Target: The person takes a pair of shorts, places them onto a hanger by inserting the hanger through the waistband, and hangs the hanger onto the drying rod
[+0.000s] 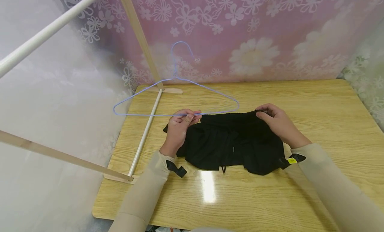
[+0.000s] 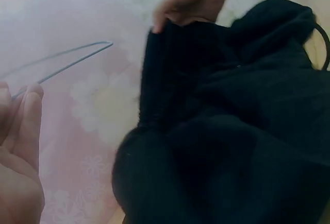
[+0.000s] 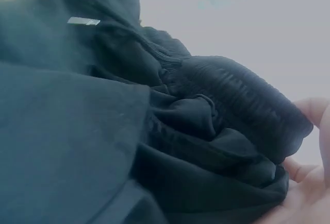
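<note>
A thin blue-purple wire hanger is held upright above the table, its hook on top. My left hand pinches the hanger's bottom bar near the middle between thumb and fingers. Black drawstring pants spread out below and to the right of that hand. At the waistband's right end, my right hand grips the fabric, thumb on the near side. In the right wrist view the gathered elastic waistband lies between thumb and fingers. The left wrist view shows the hanger bar in the left fingers, apart from the black fabric.
A rack with wooden uprights and white rods stands on the left side of the wood-grain table. A pink floral curtain hangs behind the table. Straps circle both wrists.
</note>
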Demonstrator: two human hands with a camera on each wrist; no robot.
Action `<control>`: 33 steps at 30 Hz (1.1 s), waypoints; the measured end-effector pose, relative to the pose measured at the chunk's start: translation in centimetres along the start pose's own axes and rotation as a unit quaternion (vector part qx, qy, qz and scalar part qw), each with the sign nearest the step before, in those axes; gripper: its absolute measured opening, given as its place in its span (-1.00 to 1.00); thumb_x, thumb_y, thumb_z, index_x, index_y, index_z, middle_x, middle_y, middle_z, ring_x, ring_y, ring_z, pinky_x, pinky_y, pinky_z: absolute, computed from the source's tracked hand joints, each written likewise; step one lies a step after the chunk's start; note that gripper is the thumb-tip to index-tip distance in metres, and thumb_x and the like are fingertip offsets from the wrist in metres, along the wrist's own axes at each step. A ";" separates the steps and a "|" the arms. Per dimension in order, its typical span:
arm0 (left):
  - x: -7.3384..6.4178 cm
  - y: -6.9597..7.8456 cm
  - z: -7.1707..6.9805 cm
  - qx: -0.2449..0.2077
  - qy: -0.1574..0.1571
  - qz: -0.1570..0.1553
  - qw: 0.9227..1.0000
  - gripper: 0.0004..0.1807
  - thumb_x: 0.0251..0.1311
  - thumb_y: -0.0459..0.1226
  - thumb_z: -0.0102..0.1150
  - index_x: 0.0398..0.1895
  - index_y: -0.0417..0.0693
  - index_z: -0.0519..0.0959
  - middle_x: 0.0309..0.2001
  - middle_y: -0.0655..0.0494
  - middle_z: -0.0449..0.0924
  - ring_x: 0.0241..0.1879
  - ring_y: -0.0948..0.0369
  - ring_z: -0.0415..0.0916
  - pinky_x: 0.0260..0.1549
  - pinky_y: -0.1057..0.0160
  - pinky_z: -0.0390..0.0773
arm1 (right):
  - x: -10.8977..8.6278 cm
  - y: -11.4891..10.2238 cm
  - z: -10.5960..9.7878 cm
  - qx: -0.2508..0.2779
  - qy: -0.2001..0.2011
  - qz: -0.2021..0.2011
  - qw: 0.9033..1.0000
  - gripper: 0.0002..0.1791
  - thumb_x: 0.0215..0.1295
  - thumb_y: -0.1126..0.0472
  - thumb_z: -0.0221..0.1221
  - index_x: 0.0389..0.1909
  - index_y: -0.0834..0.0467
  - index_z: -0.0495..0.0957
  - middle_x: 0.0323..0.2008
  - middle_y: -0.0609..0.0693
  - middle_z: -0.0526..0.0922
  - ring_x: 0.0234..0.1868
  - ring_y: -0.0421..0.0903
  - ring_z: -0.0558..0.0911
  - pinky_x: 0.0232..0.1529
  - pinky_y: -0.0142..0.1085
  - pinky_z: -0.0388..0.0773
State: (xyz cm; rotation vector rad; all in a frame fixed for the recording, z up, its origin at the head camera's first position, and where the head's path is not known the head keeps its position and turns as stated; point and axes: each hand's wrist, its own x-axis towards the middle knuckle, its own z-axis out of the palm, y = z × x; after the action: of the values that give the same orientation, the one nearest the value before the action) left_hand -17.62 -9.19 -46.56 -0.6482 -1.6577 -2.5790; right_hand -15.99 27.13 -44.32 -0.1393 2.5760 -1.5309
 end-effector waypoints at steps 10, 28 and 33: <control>-0.2 -0.2 0.3 0.039 -0.051 0.014 0.998 -0.81 0.48 -0.24 0.14 -0.15 -0.16 0.68 0.00 -0.11 0.75 -0.01 0.16 0.74 0.02 0.17 0.68 | 0.1 -3.7 -0.4 0.023 0.007 0.002 1.000 -0.47 0.62 -0.09 0.03 0.36 0.18 0.41 0.15 -0.14 0.53 0.16 -0.22 0.46 0.30 -0.07 0.35; -0.2 -0.8 2.8 0.112 -0.105 0.040 0.987 -0.70 0.52 -0.33 0.09 -0.06 -0.52 0.60 0.06 -0.45 0.64 0.00 0.21 0.73 -0.01 0.11 0.70 | -0.2 -7.3 1.9 0.038 0.019 -0.084 0.996 -0.60 0.59 0.06 0.12 0.23 0.25 0.49 0.04 -0.16 0.60 0.03 -0.28 0.58 0.04 -0.55 0.45; -0.4 -0.8 4.2 0.143 -0.102 0.043 0.984 -0.79 0.49 -0.42 0.10 -0.04 -0.44 0.66 0.01 -0.33 0.71 -0.04 0.14 0.75 -0.05 0.07 0.71 | -0.4 -7.8 2.5 0.029 0.008 -0.115 0.993 -0.65 0.59 0.09 0.13 0.20 0.22 0.51 0.02 -0.11 0.57 0.01 -0.23 0.58 0.04 -0.54 0.44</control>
State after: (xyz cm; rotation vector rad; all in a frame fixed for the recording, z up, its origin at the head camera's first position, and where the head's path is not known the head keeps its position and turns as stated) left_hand -16.06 -5.30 -45.90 -0.9617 -1.9589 -2.2183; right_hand -15.16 21.27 -38.64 -0.4332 2.6014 -1.6860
